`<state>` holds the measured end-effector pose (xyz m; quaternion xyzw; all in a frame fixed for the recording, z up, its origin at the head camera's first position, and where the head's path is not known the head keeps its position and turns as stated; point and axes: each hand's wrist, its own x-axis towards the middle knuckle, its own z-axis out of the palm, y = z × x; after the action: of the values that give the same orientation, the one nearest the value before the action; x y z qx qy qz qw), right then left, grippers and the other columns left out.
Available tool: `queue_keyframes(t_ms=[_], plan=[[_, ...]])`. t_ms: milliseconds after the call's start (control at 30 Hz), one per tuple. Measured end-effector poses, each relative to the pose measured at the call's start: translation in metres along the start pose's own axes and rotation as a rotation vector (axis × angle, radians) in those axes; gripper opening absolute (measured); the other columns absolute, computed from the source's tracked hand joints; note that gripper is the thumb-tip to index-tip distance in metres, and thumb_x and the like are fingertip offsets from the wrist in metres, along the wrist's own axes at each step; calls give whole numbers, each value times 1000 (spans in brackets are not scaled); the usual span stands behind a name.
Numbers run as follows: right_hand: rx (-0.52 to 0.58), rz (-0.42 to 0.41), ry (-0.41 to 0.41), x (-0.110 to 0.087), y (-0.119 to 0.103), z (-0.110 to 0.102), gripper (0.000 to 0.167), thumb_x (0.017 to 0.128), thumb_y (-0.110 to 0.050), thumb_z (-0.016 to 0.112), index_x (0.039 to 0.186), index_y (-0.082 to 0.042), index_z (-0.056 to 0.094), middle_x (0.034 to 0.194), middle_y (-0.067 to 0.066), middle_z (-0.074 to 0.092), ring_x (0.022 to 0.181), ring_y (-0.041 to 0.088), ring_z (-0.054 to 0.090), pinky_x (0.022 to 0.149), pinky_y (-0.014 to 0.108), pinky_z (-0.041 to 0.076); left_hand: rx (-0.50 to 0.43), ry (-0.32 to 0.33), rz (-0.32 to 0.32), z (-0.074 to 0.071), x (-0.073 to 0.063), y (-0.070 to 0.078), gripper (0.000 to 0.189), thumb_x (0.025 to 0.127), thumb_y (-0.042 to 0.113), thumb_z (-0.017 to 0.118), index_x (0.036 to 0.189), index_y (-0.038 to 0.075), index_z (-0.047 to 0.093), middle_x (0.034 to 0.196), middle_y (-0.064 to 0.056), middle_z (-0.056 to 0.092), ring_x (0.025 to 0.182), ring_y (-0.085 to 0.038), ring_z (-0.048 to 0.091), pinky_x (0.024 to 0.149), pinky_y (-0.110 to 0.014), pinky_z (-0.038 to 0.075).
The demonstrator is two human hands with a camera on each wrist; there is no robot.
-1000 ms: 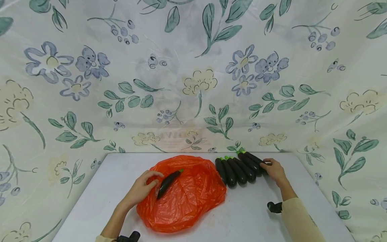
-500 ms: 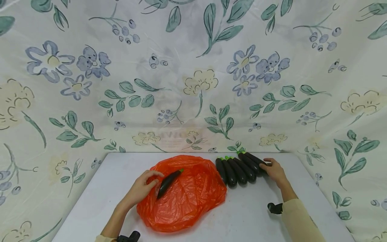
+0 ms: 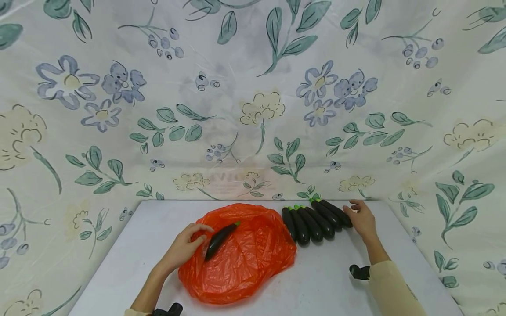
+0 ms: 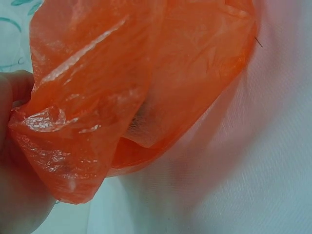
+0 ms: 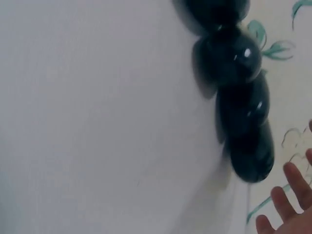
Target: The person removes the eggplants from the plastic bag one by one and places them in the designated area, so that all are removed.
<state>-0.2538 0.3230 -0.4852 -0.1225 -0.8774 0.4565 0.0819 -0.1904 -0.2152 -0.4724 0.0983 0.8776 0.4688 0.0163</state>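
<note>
A crumpled orange-red plastic bag (image 3: 253, 259) is spread on the white table, and my left hand (image 3: 185, 248) pinches its left edge. The left wrist view shows the bag's film (image 4: 92, 97) gathered between thumb and fingers. One dark eggplant (image 3: 219, 241) with a green tip lies at the bag near that hand; I cannot tell whether it is inside. Right of the bag, several more eggplants (image 3: 314, 223) lie side by side. My right hand (image 3: 362, 219) is just beside the rightmost eggplant (image 3: 336, 213), its fingers spread and holding nothing in the right wrist view.
The white table (image 3: 316, 281) ends at the back against a flower-patterned cloth (image 3: 253, 109), which also hangs at both sides. A black device (image 3: 359, 271) is strapped at the right wrist, and another (image 3: 169, 310) at the left.
My right hand has let go of the rightmost eggplant and drawn slightly up and right, uncovering its end. The left hand and bag stay as they were.
</note>
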Motion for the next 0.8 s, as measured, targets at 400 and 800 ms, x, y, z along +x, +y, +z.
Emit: queue_keyframes(t_ms=[400,800], plan=[[30,-135,-1,-8,-47,27,41,101,-29,59,135,-6,57,127,22,62,116,37,57,93,49,48,-3,-1,13,0,-2,2,24,101,9,55,121,16,67,119,-6,57,117,-28,53,102,-59,46],[6,-244,-175,-28,-99,68,36,97,-30,64,125,-9,66,113,13,69,100,28,64,83,42,53,0,1,25,0,-2,1,24,101,10,56,121,16,67,121,-7,57,116,-28,53,100,-57,47]])
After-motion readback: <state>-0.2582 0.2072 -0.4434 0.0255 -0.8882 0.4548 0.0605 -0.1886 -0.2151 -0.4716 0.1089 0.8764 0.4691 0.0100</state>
